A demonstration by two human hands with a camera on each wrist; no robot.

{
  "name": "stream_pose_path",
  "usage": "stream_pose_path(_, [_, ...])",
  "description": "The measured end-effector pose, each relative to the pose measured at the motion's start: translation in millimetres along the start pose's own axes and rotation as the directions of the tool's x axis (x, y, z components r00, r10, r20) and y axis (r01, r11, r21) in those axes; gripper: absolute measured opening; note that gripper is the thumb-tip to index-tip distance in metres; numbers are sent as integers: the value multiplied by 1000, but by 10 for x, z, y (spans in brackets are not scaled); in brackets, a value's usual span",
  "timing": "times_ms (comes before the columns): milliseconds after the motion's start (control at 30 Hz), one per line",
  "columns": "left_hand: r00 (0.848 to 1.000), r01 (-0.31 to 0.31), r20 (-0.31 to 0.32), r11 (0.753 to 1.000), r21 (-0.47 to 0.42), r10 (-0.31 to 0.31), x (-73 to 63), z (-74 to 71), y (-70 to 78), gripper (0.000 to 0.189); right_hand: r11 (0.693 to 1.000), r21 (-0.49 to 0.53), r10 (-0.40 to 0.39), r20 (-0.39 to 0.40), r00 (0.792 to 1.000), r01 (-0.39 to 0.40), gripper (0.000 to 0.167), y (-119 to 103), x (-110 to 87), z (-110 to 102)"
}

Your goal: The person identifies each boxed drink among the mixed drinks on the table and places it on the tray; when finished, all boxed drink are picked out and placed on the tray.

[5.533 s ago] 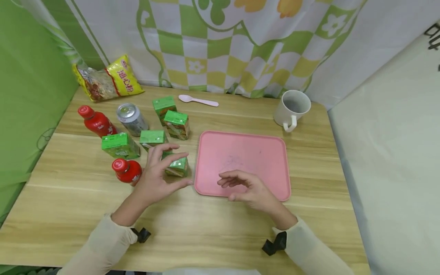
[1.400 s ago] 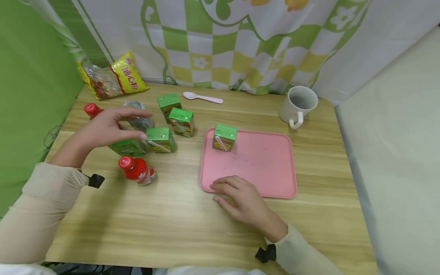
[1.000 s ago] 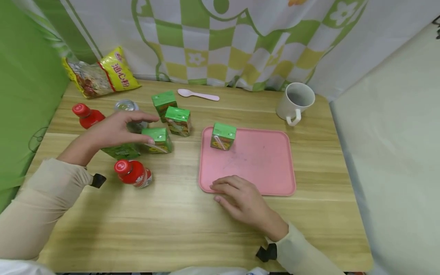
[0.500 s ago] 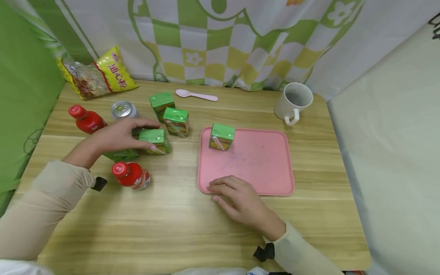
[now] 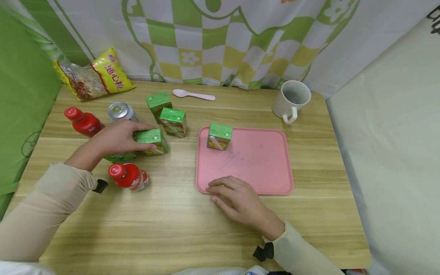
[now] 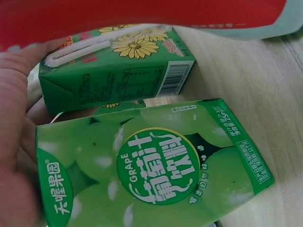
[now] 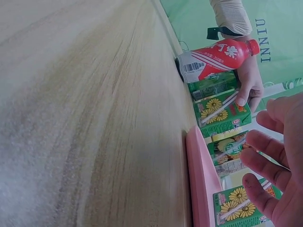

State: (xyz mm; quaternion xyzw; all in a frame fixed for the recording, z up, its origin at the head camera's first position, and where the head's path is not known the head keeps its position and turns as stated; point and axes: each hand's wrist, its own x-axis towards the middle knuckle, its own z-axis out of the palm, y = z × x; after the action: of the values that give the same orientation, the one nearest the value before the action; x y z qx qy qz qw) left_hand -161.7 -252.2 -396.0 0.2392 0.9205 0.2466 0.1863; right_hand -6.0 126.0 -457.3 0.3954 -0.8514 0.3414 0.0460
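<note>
My left hand pinches a green drink carton with yellow flowers and a straw, thumb on its front and fingers behind. In the left wrist view this flower carton stands beyond a grape juice carton, which lies mostly under my hand in the head view. My right hand hangs relaxed over the near edge of a pink tray, its fingers holding nothing. On the tray's back left corner stands another flower carton. A red-capped bottle is just in front of my left hand.
Two more green cartons, a rear one and a nearer one, stand behind the held one. A silver can and another red bottle are at left. Along the back lie a yellow food bag, pink spoon and white mug.
A flower carton has come onto the tray since the earliest frame. My left hand has moved down onto another carton and closed its thumb and fingers on it. My right hand stays by the tray.
</note>
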Motion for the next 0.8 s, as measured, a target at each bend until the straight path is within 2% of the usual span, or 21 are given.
stream_pose_path(167, [998,16,-62,1000,19,-15,-58,-59,52,70,1000,-5,11,3,1000,-11,25,-6,-25,-26])
stream_pose_path(267, [994,20,-110,1000,7,-19,-85,-150,133,71,1000,-9,24,-1,1000,-24,25,8,-44,-56])
stream_pose_path(333, [990,3,-144,1000,17,-1,-86,-215,217,70,999,-17,31,-12,999,-31,26,30,-65,-89])
stream_pose_path(433, [983,-21,-181,999,33,27,-68,-303,415,66,999,-44,30,-35,999,-31,32,88,-101,-188])
stream_pose_path(533, [981,-59,-181,997,47,67,-29,-366,664,63,995,-96,36,-52,998,-41,47,176,-141,-343])
stream_pose_path(700, [986,-112,-122,992,50,117,40,-394,1174,61,976,-187,105,-41,994,-111,80,326,-227,-656])
stream_pose_path(800, [983,-160,-81,986,55,164,91,-383,1476,60,967,-196,162,-9,987,-160,92,393,-274,-787])
